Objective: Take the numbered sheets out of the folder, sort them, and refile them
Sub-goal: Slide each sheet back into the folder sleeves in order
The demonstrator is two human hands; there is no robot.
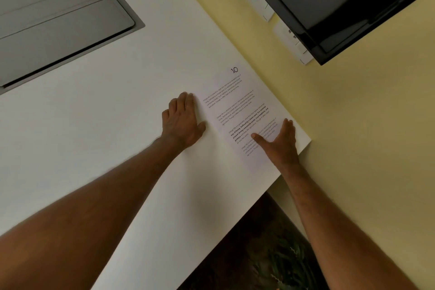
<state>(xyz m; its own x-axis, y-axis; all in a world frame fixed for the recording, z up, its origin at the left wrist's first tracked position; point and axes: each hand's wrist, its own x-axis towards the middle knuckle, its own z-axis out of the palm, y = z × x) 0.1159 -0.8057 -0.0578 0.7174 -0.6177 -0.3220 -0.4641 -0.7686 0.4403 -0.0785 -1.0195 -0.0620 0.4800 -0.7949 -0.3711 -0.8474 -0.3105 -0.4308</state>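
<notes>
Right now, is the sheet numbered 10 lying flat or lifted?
Flat on the table: sheet 10 lies face up, right hand resting on it.

Both bare forearms reach forward over the tabletop [117, 106] toward its far right corner. The left hand [182, 120] lies flat, palm down, fingers straight. The right hand [279, 142] rests palm down by the right edge, thumb spread wide.

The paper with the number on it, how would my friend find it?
Find the white table and go to its edge by the yellow wall. The sheet lies flat there between two hands. It has rows of small print and a big 10 in one corner.
</notes>
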